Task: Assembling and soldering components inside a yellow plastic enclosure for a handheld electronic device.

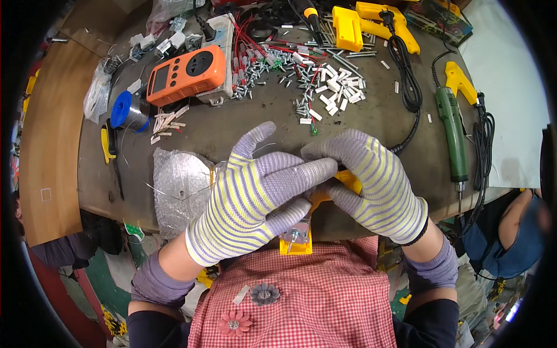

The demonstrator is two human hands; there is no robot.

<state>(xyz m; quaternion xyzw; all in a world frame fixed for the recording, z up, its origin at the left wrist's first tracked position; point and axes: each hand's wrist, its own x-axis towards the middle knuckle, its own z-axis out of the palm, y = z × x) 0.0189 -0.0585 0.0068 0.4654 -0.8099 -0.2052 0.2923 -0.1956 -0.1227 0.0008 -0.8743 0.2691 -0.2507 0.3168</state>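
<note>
One left hand [249, 194], gloved: bent over a yellow plastic piece [350, 181], one finger raised; grip hidden, cannot tell. One right hand [380, 180], gloved: fingers closed on that yellow plastic piece, between both hands at the near edge of the table [430, 165]. Step, as judged: close fitting work. Next move: likely calls for steady support, fine fingertip placing.

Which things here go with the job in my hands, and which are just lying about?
In the job:
yellow plastic piece, between your left hand and right hand
perhaps the yellow gun-shaped casing at the back, alike in colour

Apparently just lying about, untouched:
orange meter
blue spool
green screwdriver
bubble wrap
</note>
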